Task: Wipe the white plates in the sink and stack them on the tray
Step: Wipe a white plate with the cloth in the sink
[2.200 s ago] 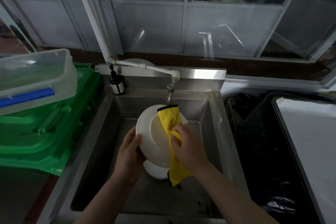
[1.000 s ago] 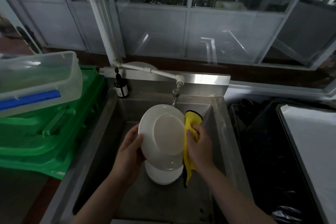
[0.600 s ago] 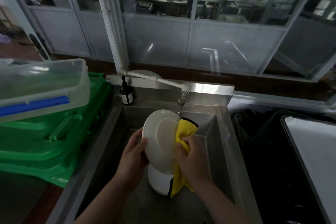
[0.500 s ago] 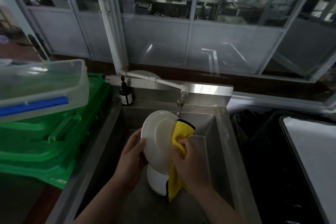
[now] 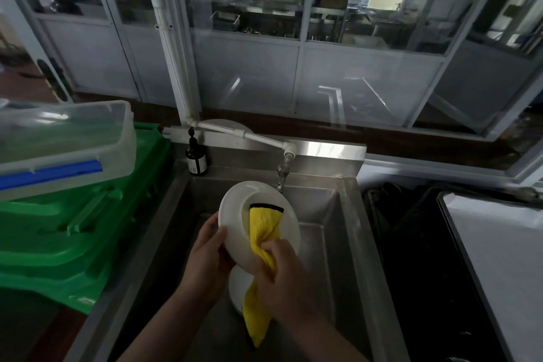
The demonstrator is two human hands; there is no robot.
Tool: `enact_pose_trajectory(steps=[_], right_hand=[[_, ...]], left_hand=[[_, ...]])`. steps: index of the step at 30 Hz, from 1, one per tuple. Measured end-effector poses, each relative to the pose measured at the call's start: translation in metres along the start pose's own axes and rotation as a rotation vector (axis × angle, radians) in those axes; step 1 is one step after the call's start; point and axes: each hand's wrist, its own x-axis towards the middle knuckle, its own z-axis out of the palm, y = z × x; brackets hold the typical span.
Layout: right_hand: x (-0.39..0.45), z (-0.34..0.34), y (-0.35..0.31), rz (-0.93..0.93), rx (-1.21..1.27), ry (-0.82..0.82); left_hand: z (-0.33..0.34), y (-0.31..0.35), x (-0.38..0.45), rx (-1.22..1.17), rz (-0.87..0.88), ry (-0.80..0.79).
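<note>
you're mid-wipe: left hand grips the white plate by its left rim, tilted up over the sink, w/ fingers curled behind it. right hand is fisted on the yellow cloth, pressing it to the plate's face. another plate lies in the basin below. next, prob finish the face, then carry it to the tray on your right w/o losing the rim.

Two bare forearms, left hand & right hand; no sleeves, gloves, jewellery.
</note>
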Motion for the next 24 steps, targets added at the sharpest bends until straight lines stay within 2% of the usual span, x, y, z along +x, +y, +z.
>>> enact_pose_trajectory(steps=[4,11,16,24], right_hand=[[-0.007,0.0,0.001,-0.107,-0.033,-0.034],[-0.009,0.002,0.015,-0.399,-0.321,-0.169],[-0.008,0.002,0.017,-0.243,-0.194,-0.107],[0.008,-0.012,0.024,-0.064,-0.141,-0.035]], left_hand=[[0.004,0.0,0.0,-0.019,0.008,0.013],[0.007,0.002,0.0,-0.162,0.014,0.035],[0.003,-0.001,0.0,-0.093,0.016,0.044],[0.002,-0.002,-0.003,-0.028,-0.007,0.063]])
